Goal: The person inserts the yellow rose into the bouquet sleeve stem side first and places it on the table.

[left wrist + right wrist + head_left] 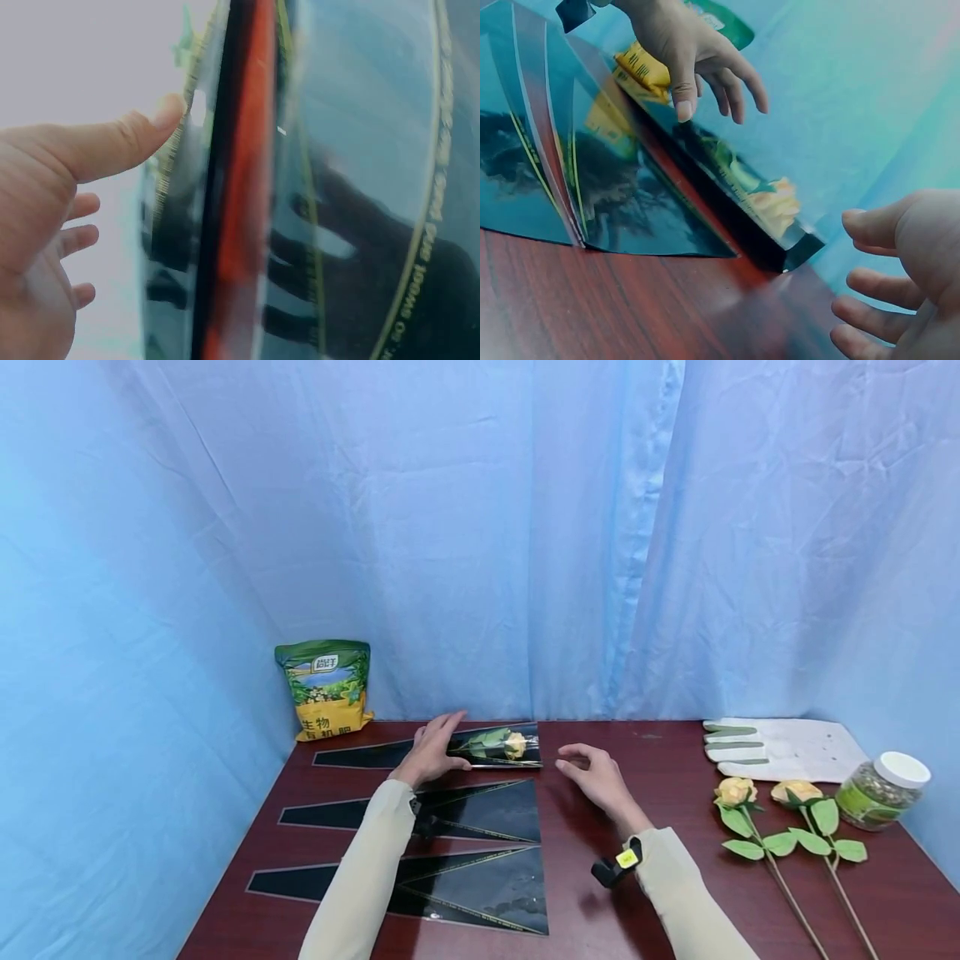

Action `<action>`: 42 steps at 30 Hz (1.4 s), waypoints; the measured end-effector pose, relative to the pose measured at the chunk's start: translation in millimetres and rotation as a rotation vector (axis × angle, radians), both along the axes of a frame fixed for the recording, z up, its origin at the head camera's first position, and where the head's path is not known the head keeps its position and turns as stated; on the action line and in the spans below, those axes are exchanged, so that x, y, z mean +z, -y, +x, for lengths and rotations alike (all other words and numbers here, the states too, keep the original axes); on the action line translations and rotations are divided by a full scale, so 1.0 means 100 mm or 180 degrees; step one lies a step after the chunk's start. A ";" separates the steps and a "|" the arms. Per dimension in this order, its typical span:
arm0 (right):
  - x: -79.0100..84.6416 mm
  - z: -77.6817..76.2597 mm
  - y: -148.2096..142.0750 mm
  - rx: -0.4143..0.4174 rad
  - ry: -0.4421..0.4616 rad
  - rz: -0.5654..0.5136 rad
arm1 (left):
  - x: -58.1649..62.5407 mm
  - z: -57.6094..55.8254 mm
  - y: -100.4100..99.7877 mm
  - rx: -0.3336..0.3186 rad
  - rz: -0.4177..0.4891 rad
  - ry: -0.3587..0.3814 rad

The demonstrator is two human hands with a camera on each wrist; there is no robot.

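In the head view, a cream-yellow rose [515, 744] lies inside the farthest black flower sleeve [360, 756], its bloom near the wide right end. My left hand [433, 750] is over the middle of that sleeve, fingers extended; the left wrist view has its thumb [127, 139] right at the sleeve's printed edge. My right hand [597, 777] is apart from the sleeve, just right of its open end, fingers loosely bent with nothing between them. Closer to me lie two more flat black sleeves, a middle one [480, 810] and a near one [487, 885].
A green and yellow fertilizer bag [326, 693] stands at the back left. At the right lie two yellow roses, one left [736, 792] and one right [797, 791], beside a white-lidded jar [877, 797] and a white and green glove [795, 750]. Blue curtains [450, 543] enclose the table.
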State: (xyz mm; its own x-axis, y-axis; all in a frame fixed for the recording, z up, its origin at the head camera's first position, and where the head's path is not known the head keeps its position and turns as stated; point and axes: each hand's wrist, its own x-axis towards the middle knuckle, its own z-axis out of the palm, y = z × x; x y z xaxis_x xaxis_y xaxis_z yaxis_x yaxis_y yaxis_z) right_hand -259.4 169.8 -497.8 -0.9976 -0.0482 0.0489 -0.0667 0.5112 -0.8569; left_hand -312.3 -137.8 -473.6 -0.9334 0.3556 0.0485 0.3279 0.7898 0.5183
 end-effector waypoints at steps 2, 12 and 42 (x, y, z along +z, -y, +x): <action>0.04 0.04 -0.02 -0.0022 -0.0025 -0.0005 | 0.05 0.05 0.00 0.0047 0.0043 -0.0084; 0.19 0.32 -0.11 -0.0050 -0.0085 0.0055 | 0.21 0.42 0.00 0.0085 0.0216 -0.0480; -0.26 0.75 0.29 0.0070 -0.0267 0.0762 | -0.22 1.19 -0.22 -0.0403 -0.0166 0.0292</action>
